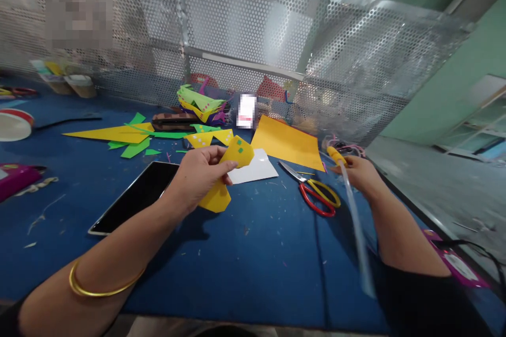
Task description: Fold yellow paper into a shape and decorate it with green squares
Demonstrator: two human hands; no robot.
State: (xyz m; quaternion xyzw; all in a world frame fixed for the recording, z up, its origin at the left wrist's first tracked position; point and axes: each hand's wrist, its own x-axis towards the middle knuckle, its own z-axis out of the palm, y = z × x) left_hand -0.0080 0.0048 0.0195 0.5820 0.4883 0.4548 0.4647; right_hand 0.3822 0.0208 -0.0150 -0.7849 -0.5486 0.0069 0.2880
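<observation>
- The left hand [200, 174], at the centre of the frame, pinches a folded yellow paper [231, 168] with small green squares; the paper sticks out above and below the fingers.
- A gold bangle [100, 287] sits on the left forearm, lower left of the frame.
- The right hand [361, 174], right of centre, is closed round a clear stick [356, 221] with a yellow tip; the stick runs blurred down toward the lower right.
- Between the hands, on the blue table [253, 263], lie scissors [316, 192] with red and yellow handles, blades pointing up-left.
- A white sheet [256, 168] lies just behind the held paper, and an orange sheet [286, 142] lies above the scissors.
- A dark tablet [136, 197] lies flat, left of the left hand.
- Yellow and green scraps [126, 137] are scattered in the upper left of the table, near a tape roll [13, 124] at the left edge.
- A perforated metal screen [253, 37] stands behind the table.
</observation>
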